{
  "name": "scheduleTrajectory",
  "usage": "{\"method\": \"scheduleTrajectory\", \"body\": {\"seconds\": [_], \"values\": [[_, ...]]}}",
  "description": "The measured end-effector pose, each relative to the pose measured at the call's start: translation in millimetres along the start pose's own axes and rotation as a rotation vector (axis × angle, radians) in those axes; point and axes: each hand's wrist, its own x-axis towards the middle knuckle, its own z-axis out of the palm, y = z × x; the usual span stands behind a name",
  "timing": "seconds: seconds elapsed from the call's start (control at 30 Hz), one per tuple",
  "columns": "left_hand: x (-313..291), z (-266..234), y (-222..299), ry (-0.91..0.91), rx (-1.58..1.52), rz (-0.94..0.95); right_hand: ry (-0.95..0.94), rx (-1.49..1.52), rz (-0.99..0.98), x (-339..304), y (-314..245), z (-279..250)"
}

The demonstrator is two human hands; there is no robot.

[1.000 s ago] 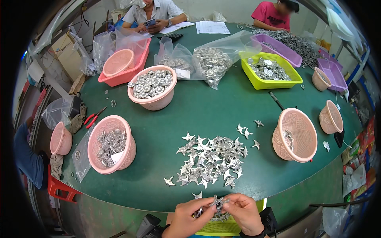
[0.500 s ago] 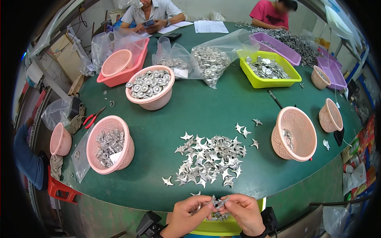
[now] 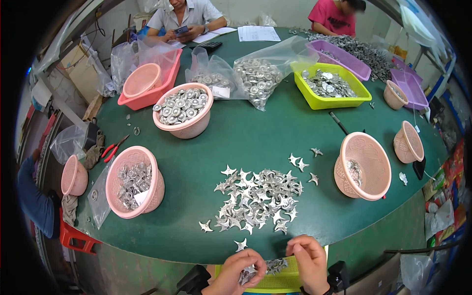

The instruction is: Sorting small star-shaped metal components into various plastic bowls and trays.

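My left hand (image 3: 240, 271) is at the table's near edge, its fingers curled around small silver metal parts (image 3: 247, 274) that show in the palm; their exact shape is partly hidden. To its right, my right hand (image 3: 309, 263) is raised with loosely bent fingers and nothing visible between them. Below both hands sits a yellow-green basket (image 3: 290, 281) with some silver pieces (image 3: 276, 266) in it. Just beyond the hands lies a spread pile of pointed, star-like metal pieces (image 3: 258, 199). One single star-like piece (image 3: 241, 244) rests near my left hand.
Pink baskets stand left (image 3: 158, 189) and right (image 3: 376, 184), another (image 3: 194, 129) farther back holds round metal parts. Red-handled pliers (image 3: 109, 152) lie at left. Bags of parts (image 3: 259, 81) and a yellow-green tray (image 3: 334, 102) stand behind. Two people (image 3: 189, 19) sit across the table.
My hands, earlier together at a metal piece, have moved apart. The right hand has let go and risen slightly right; the left has closed around parts. More of the basket below shows.
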Motion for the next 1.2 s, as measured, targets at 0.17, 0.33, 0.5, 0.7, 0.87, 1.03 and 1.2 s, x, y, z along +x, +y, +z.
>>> {"method": "scheduleTrajectory", "body": {"seconds": [0.17,0.33,0.5,0.7,0.87,1.03,1.2], "values": [[17,34,-12,-0.039,0.767,0.639,-0.138,0.99,0.433,-12,2,7],[13,63,-8,-0.097,1.566,1.123,-0.461,1.65,0.494,1,3,-14],[-5,31,-3,-0.091,1.352,1.028,0.222,1.228,0.066,38,-95,-41],[-5,-17,14,0.298,1.652,1.035,0.493,-0.509,-0.447,87,-99,-93],[-3,-28,19,0.548,1.743,0.929,0.123,-0.997,-0.649,58,-52,-25],[14,-22,14,0.466,1.846,0.887,0.017,-1.11,-0.426,47,-16,-6],[6,-22,11,0.345,1.741,0.888,-0.058,-1.027,-0.442,47,-3,-12]]}}
